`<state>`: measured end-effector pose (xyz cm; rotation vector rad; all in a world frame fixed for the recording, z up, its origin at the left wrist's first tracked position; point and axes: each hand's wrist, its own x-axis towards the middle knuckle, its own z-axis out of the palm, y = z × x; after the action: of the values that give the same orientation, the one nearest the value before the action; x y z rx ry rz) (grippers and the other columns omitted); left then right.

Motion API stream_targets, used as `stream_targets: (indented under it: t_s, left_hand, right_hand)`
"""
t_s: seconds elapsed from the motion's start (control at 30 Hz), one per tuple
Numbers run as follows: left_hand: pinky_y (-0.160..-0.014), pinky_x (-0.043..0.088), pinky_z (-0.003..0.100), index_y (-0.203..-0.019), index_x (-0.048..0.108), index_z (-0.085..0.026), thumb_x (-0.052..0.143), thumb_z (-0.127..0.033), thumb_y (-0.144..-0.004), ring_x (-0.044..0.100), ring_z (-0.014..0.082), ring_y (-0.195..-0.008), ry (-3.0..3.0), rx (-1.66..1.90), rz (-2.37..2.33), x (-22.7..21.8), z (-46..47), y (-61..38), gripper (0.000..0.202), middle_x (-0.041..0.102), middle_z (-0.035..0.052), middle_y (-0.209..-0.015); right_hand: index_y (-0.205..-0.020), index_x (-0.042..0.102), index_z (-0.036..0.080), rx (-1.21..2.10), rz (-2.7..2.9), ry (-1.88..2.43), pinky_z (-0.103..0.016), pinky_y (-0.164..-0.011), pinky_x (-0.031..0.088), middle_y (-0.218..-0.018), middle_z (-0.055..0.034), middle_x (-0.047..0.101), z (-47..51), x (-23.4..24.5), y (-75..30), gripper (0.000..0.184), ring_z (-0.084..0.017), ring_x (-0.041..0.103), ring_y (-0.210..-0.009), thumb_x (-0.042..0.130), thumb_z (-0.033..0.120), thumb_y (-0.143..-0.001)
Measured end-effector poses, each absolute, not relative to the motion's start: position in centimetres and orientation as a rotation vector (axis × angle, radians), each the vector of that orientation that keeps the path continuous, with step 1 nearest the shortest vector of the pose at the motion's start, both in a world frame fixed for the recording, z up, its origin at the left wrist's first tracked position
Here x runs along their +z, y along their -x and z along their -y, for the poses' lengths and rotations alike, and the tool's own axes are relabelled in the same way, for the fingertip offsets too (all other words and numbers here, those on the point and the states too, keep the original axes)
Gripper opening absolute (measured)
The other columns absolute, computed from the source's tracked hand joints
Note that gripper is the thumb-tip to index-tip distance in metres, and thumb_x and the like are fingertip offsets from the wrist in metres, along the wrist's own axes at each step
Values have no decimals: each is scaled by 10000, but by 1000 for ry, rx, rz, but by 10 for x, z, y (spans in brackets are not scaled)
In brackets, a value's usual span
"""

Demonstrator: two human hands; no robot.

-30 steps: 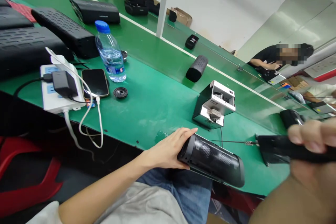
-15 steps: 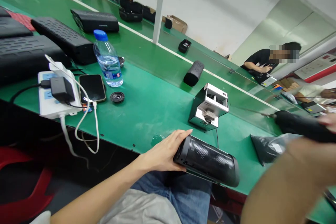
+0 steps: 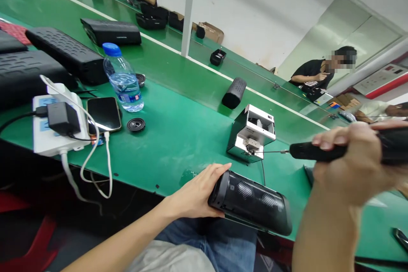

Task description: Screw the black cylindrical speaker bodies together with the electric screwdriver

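Observation:
My left hand [image 3: 199, 193] is wrapped round the left end of a black cylindrical speaker [image 3: 255, 202] with two perforated silver patches, held tilted at the table's front edge above my lap. In my right hand [image 3: 353, 165] is a black electric screwdriver [image 3: 307, 151], lying almost level. Its long thin bit points left and reaches the front of a small white-and-black screw feeder [image 3: 256, 129]; whether the tip touches the feeder I cannot tell. My right fingers close round the screwdriver's body, and its rear end runs out at the right edge.
A water bottle [image 3: 124, 80], a phone [image 3: 104, 114], a loose speaker driver [image 3: 136, 125] and a white power strip [image 3: 52, 136] with cables stand to the left. Black housings [image 3: 68, 53] lie behind them. Another cylinder [image 3: 235, 92] rests behind the feeder. Co-workers [image 3: 314, 72] sit across the table.
My right hand has brought the screwdriver left from the right edge, so its bit now reaches the feeder. My left hand still holds the speaker in nearly the same place. The view has shifted slightly.

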<state>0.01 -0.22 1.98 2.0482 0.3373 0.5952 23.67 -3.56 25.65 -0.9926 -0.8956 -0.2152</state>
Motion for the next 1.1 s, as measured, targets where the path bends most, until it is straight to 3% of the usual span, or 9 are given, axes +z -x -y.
stream_targets:
  t_s: [0.1, 0.47, 0.63, 1.1]
  left_hand:
    - [-1339, 484, 675, -1841, 111, -411, 1129, -296, -731, 488, 467, -1640, -2050, 605, -331, 19, 3, 0, 1511, 442, 199, -1761]
    - [-1330, 496, 690, -1838, 112, -408, 1128, -328, -740, 490, 471, -1642, -2055, 627, -324, 17, 2, -1, 1499, 437, 199, -1770]
    - [-1340, 480, 692, -1838, 110, -402, 1119, -353, -768, 487, 467, -1643, -2059, 618, -310, 19, 3, 0, 1472, 433, 203, -1771]
    - [-1308, 521, 672, -1840, 81, -432, 1139, -340, -740, 530, 471, -1604, -2072, 662, -312, 20, 4, 0, 1529, 464, 188, -1740]
  right_hand:
    - [-861, 580, 243, -199, 1009, 953, -300, -456, 481, -567, 77, 498, 11, 243, -238, 195, -163, 486, -452, 736, 231, -744]
    - [-908, 584, 210, -58, 935, 1048, -272, -406, 441, -559, 63, 505, -8, 231, -255, 290, -168, 490, -415, 787, 234, -703]
    - [-1002, 610, 198, -151, 933, 994, -297, -429, 454, -655, 66, 551, 1, 238, -250, 304, -157, 485, -451, 750, 234, -735]
    - [-898, 569, 228, -38, 902, 1092, -294, -415, 448, -581, 66, 516, -8, 236, -252, 314, -177, 493, -438, 786, 265, -673]
